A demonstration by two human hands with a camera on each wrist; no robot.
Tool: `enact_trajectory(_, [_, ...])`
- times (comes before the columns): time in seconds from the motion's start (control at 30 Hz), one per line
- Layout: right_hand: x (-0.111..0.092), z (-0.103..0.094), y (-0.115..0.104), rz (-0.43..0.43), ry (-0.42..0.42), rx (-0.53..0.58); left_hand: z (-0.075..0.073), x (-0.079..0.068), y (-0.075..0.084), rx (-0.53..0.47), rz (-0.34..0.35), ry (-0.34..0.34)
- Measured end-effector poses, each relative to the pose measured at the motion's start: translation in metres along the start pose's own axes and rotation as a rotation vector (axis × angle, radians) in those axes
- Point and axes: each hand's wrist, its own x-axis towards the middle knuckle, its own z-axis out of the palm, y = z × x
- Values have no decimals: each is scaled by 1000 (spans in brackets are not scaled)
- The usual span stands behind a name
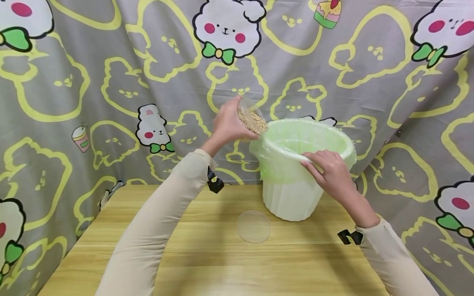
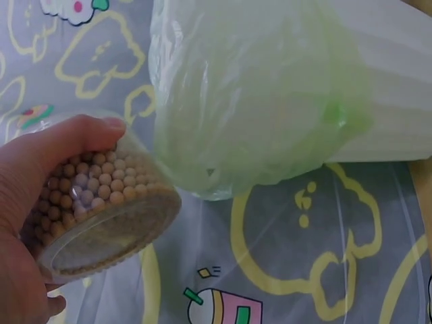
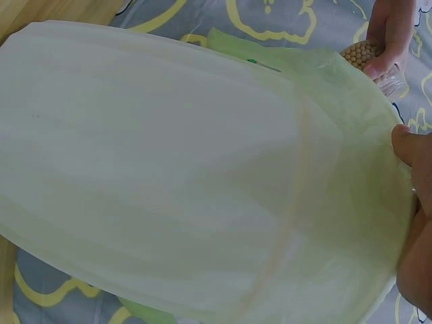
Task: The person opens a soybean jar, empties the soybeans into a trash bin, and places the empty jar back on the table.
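My left hand (image 1: 228, 121) grips a tilted clear jar of tan beans (image 1: 252, 120), just left of a white bin (image 1: 290, 201). Nearer, a see-through disc (image 1: 253, 227) lies on the table (image 1: 201, 263). My right hand (image 1: 332, 174) grips the bin's near rim.

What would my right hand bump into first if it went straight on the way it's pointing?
The bag-lined rim of the bin, which your right hand is gripping. Past it, probably the bin's far inner wall, though depth is unclear.
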Motion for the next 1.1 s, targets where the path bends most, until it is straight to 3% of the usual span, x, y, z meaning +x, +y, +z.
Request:
enact_trajectory(0.5, [0, 1, -1, -11, 33, 18, 6, 1, 16, 112, 6, -21])
enact_trajectory(1.1, [0, 1, -1, 8, -6, 13, 5, 5, 27, 264, 87, -37])
